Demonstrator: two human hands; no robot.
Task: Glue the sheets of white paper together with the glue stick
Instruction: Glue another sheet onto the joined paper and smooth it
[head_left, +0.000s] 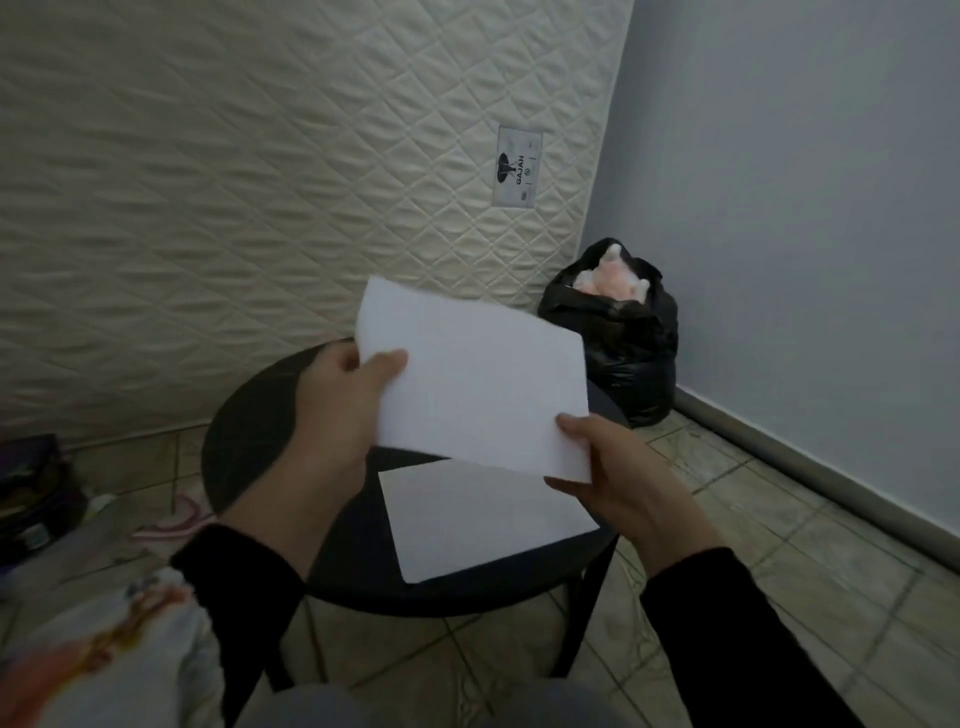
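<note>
One sheet of paper (475, 376) is pinched in the air by the left hand (337, 415) and right hand (618, 478). Another sheet (483, 519) is laid flat on the surface (249, 426) below. No glue stick is seen; joining is not yet done.

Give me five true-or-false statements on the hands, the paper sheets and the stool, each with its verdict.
1. Both hands hold one sheet in the air. True: the left hand grips the raised sheet at its left edge, the right hand at its lower right corner.
2. A second sheet lies flat on the stool. True.
3. The stool is white. False: it is dark and round.
4. The right hand holds a glue stick. False: no glue stick shows.
5. A black bag stands in the corner. True.
</note>
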